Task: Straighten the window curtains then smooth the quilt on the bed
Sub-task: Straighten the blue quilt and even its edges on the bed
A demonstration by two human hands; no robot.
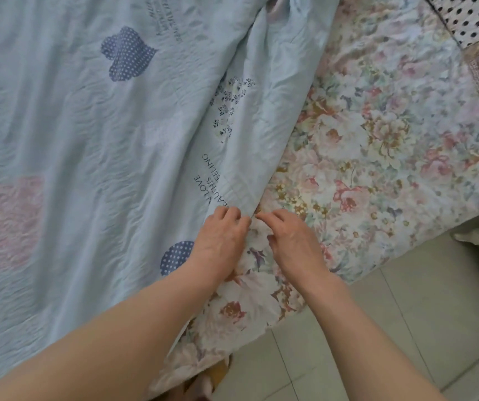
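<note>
Side by side at the near edge, the left hand curls its fingers onto the hem of the pale-blue crinkled quilt with dotted heart patches. The right hand seems to pinch the same hem just beside it. That rumpled edge runs away up-right across the floral bedsheet. The quilt's bulk lies left, nearer the left hand.

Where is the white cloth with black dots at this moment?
The dotted cloth lies in the head view's top right corner, bordering the floral sheet, right of the light blue quilt.
</note>
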